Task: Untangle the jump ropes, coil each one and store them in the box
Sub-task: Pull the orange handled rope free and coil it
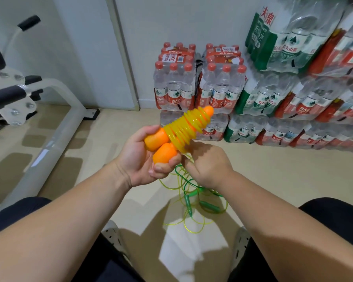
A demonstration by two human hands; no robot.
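Jump ropes, two of them in your view, but going big to small first. The stacked water bottle packs [293,88] fill the whole right side against the wall, and the white frame of an exercise machine [55,127] runs down the left. The pale floor [273,169] lies between them, with your knees and the toes of your grey shoes [112,235] at the bottom.

Both your forearms reach into the middle. Up in the air there is the orange rope [183,127]. Its clear yellow cord [177,133] is wound round and round the pair of orange handles [155,139] in a fat spiral, widest near your hands and narrowing toward the one rounded tip poking out top right.

Your left hand [139,157] has its fingers and thumb wrapped round the two butt ends of those handles, which sit side by side. Your right hand [208,165] is tucked just under the coil with its back to the camera and its fingers curled in. A strand of cord runs in beneath them (I honestly can't tell if you're pinching it).

Down on the floor between your feet lies the green rope [192,224], a loose mess of thin yellow-green loops. Its two slim green handles [189,206] lie near each other in the middle of it.
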